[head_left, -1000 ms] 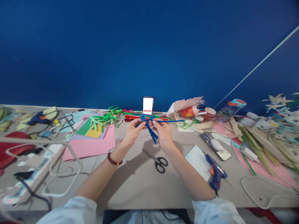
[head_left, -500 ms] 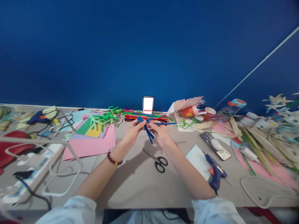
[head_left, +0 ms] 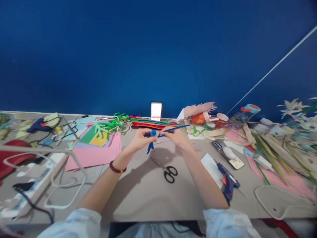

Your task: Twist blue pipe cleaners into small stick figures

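So the whole thing here comes down to how two blue bits line up, taking 12 o'clock as toward the wall. The left hand [head_left: 141,139] has a coiled blue pipe cleaner [head_left: 153,133] pinched between thumb and fingers, round curl on top and loose ends hanging down toward 7 o'clock. The right hand [head_left: 175,136] is grasping a straight blue pipe cleaner [head_left: 182,127], and its long axis runs roughly from 8:30 to 2:30, outer end sticking out past the knuckles. Seen from the right hand, the curl sits at 9 o'clock, just beside the fingertips. Left hand is obviously the nearer one to it, since it's the one gripping it. Whether the straight piece is actually joined to the curl, honestly can't tell, the gap is tiny and kinda soft.

Scissors [head_left: 166,169] lie on the table [head_left: 138,198] at about 5 o'clock from the hands, in neither one's grip.

As for brands: nothing readable. The red paper cups [head_left: 199,118] at 2 o'clock have yellowish lettering that's mush, the lying phone [head_left: 237,162] at 4 o'clock has dark print too small to make out, and the propped-up screen [head_left: 156,111] at 12 is blanked out white and blocky.
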### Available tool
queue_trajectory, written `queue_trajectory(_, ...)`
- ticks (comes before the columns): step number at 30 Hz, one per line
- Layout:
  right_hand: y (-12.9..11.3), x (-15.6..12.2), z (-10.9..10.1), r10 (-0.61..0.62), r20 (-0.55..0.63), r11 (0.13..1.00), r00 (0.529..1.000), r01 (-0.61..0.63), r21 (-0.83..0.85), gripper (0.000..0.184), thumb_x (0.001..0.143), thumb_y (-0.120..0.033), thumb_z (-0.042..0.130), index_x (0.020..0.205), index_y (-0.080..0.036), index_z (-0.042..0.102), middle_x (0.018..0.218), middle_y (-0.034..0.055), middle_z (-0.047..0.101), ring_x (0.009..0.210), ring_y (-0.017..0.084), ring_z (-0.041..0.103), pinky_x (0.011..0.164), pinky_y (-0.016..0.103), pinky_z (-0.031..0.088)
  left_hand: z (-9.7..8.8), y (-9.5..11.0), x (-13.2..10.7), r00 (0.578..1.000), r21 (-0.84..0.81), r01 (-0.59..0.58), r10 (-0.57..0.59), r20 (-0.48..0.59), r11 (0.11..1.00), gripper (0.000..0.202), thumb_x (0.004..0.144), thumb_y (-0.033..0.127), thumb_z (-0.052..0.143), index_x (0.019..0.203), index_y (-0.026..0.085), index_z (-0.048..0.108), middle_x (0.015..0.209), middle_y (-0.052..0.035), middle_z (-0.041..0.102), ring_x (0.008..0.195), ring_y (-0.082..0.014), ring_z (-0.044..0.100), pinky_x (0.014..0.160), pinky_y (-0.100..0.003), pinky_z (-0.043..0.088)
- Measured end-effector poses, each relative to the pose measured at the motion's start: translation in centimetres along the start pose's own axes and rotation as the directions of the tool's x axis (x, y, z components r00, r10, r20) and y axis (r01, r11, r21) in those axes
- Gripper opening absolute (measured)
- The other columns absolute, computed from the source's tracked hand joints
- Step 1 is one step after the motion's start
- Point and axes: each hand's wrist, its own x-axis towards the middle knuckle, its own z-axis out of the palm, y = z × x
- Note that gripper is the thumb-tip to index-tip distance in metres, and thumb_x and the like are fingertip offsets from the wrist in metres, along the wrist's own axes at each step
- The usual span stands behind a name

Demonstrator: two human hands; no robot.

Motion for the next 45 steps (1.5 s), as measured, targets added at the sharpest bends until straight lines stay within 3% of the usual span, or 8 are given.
queue_trajectory(5, -0.6, -0.4, -0.6, 0.043, 0.126, 0.988, 0.991, -0.023, -0.154, 0.012, 0.062, -0.028, 0.073, 0.068, -0.018, 0.071, 0.071, 0.0031, 0.070, 0.070, 0.018, 0.064, 0.068, 0.030, 0.050, 0.5, -0.8, 0.0, 0.995, 0.161, -0.029, 0.013, 0.096, 0.986, 0.016, 0.069, 0.029, 0.063, 0.066, 0.013, 0.066, 0.061, -0.0013, 0.061, 0.057, -0.0116, 0.053, 0.054, -0.023, 0.042)
queue_trajectory(9, -0.8, -1.1, 0.0, -0.041, 0.060, 0.974, 0.997, 0.053, -0.221, 0.008, 0.066, -0.028, 0.071, 0.069, -0.020, 0.070, 0.073, 0.0036, 0.070, 0.073, 0.020, 0.065, 0.070, 0.032, 0.051, 1.0, -2.0, 0.5, 0.999, 0.218, -0.042, 0.046, -0.013, 0.975, 0.012, 0.067, 0.025, 0.061, 0.065, 0.014, 0.067, 0.059, 0.0001, 0.061, 0.057, -0.0110, 0.052, 0.053, -0.022, 0.039)
queue_trajectory(16, -0.8, -1.1, 1.0, -0.203, 0.049, 0.955, 0.978, 0.209, -0.210, 0.008, 0.070, -0.030, 0.071, 0.075, -0.024, 0.074, 0.108, 0.0066, 0.066, 0.104, 0.022, 0.060, 0.094, 0.037, 0.046, 1.0, -2.7, 1.3, 0.969, -0.213, 0.040, -0.090, -0.230, 0.976, 0.017, 0.062, 0.030, 0.070, 0.065, 0.014, 0.065, 0.062, -0.0021, 0.064, 0.061, -0.0127, 0.058, 0.062, -0.025, 0.045)
queue_trajectory(21, -0.1, -0.5, 0.8, -0.138, 0.067, 0.988, 0.988, 0.142, -0.067, 0.013, 0.071, -0.033, 0.069, 0.078, -0.023, 0.073, 0.091, 0.0039, 0.071, 0.093, 0.020, 0.064, 0.089, 0.036, 0.048, 0.7, -3.0, 1.6, 0.965, -0.560, 0.167, -0.252, -0.077, 0.812, 0.020, 0.060, 0.030, 0.076, 0.067, 0.014, 0.066, 0.067, -0.0036, 0.066, 0.065, -0.0130, 0.060, 0.068, -0.026, 0.048)
queue_trajectory(25, 0.2, -0.4, 0.7, -0.045, 0.032, 0.998, 0.998, 0.046, -0.035, 0.020, 0.071, -0.038, 0.068, 0.080, -0.021, 0.072, 0.084, 0.0044, 0.072, 0.082, 0.019, 0.065, 0.079, 0.035, 0.051, 0.5, -3.0, 1.7, 0.960, -0.639, 0.226, -0.280, 0.018, 0.735, 0.019, 0.062, 0.028, 0.075, 0.071, 0.013, 0.067, 0.073, -0.0064, 0.069, 0.072, -0.0161, 0.063, 0.074, -0.030, 0.050)
queue_trajectory(32, 0.4, -0.2, 0.5, -0.030, -0.076, 0.996, 0.997, 0.023, -0.091, 0.019, 0.071, -0.039, 0.067, 0.075, -0.020, 0.070, 0.076, 0.0038, 0.070, 0.072, 0.017, 0.063, 0.071, 0.032, 0.051, 0.4, -2.5, 1.4, 0.968, -0.453, 0.194, -0.244, -0.055, 0.870, 0.033, 0.060, 0.035, 0.076, 0.085, 0.015, 0.068, 0.088, -0.0086, 0.069, 0.085, -0.0208, 0.064, 0.073, -0.032, 0.050)
queue_trajectory(39, 0.1, -0.7, 1.0, -0.018, -0.049, 0.990, 0.999, 0.011, -0.141, 0.018, 0.073, -0.037, 0.064, 0.077, -0.020, 0.068, 0.076, 0.0027, 0.069, 0.074, 0.017, 0.064, 0.075, 0.031, 0.051, 0.8, -2.5, 1.3, 0.971, -0.035, 0.025, -0.033, -0.237, 0.999, 0.022, 0.063, 0.036, 0.072, 0.074, 0.017, 0.068, 0.074, -0.0026, 0.066, 0.062, -0.0117, 0.053, 0.059, -0.024, 0.040)
queue_trajectory(45, 0.5, -0.7, 1.4, -0.067, -0.054, 0.990, 0.996, 0.059, -0.129, 0.018, 0.073, -0.037, 0.064, 0.077, -0.020, 0.068, 0.083, 0.0040, 0.070, 0.080, 0.019, 0.065, 0.079, 0.034, 0.051, 0.8, -2.8, 1.5, 0.972, 0.025, 0.047, -0.040, -0.231, 0.999, 0.018, 0.062, 0.033, 0.071, 0.071, 0.017, 0.068, 0.060, 0.0012, 0.060, 0.049, -0.0080, 0.038, 0.049, -0.023, 0.029)
